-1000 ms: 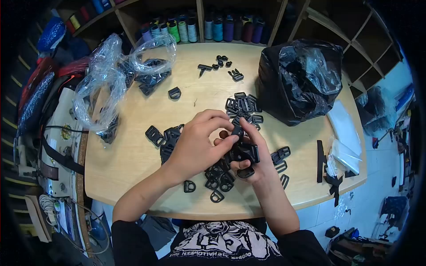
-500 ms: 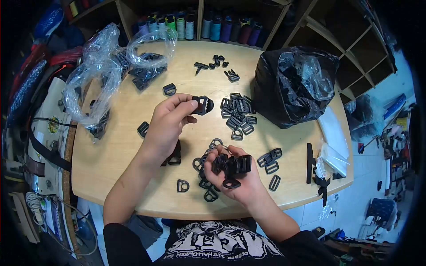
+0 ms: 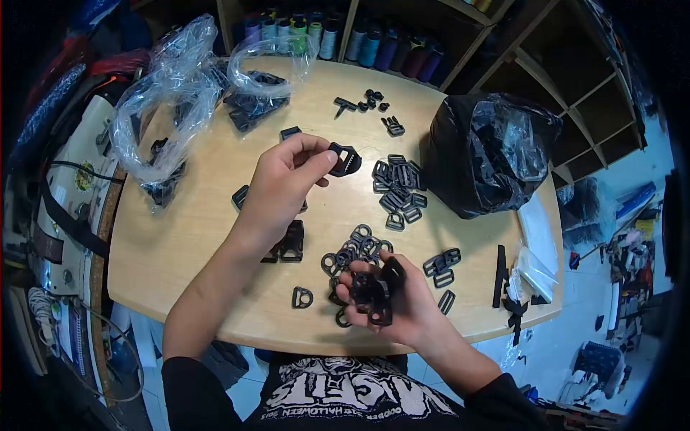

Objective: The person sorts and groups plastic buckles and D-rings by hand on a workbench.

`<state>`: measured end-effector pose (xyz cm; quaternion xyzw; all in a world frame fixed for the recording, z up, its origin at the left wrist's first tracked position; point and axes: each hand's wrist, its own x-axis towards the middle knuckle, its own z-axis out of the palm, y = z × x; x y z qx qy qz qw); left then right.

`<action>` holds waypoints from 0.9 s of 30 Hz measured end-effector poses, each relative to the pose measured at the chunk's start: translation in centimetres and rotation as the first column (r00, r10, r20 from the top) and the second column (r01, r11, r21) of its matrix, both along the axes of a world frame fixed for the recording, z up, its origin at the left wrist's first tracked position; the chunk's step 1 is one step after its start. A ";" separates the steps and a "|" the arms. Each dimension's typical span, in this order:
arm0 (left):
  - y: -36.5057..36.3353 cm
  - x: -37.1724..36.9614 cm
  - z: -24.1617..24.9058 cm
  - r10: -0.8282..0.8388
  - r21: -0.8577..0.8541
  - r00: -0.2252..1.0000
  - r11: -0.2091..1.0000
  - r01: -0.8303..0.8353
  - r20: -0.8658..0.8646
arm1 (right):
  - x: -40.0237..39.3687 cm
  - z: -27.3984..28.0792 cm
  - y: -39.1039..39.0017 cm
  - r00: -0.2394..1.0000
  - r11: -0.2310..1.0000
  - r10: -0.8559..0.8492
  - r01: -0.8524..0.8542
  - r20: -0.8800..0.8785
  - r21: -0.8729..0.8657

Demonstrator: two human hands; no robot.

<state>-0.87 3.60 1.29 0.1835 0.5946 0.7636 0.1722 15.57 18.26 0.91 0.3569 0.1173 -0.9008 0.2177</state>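
Note:
Between the thumb and fingers of my left hand (image 3: 291,172) is a black buckle (image 3: 346,159), held above the middle of the table. My right hand (image 3: 395,302), palm up, cups several black plastic pieces (image 3: 372,296) near the front edge. Just behind it lies a heap of black ring buckles (image 3: 359,244). A pile of black slide buckles (image 3: 397,183) sits to the right of my left hand. One loose ring buckle (image 3: 302,297) lies left of my right hand. Black buckles (image 3: 291,241) show beside my left forearm.
A black plastic bag (image 3: 460,158) stands at the right of the table (image 3: 172,251). Clear bags (image 3: 162,108) of black parts lie at the left. Small black parts (image 3: 372,100) sit at the back, before thread spools (image 3: 369,50). Black straps (image 3: 501,276) lie at the right.
The view has shifted slightly. My left hand still holds the buckle, now turned a little. My right hand has tilted, and the pieces in it have shifted, its fingers curling more around them.

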 end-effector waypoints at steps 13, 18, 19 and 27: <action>-0.1 -0.3 0.2 0.018 -0.049 0.998 0.999 -0.021 -0.055 | -3.7 1.8 1.3 0.941 0.961 -0.226 0.257 -0.251 0.100; 0.0 -0.2 0.7 0.038 -0.092 0.995 0.995 -0.046 -0.093 | -6.1 0.7 1.9 0.882 0.944 -0.270 0.321 -0.387 0.073; -0.2 -0.3 0.9 0.052 -0.090 0.995 0.994 -0.060 -0.089 | -6.4 0.6 2.0 0.879 0.945 -0.273 0.322 -0.391 0.064; -2.8 -1.5 2.0 0.087 -0.191 0.987 0.975 -0.111 -0.132 | -6.1 -1.1 2.7 0.795 0.898 -0.437 0.359 -0.421 -0.255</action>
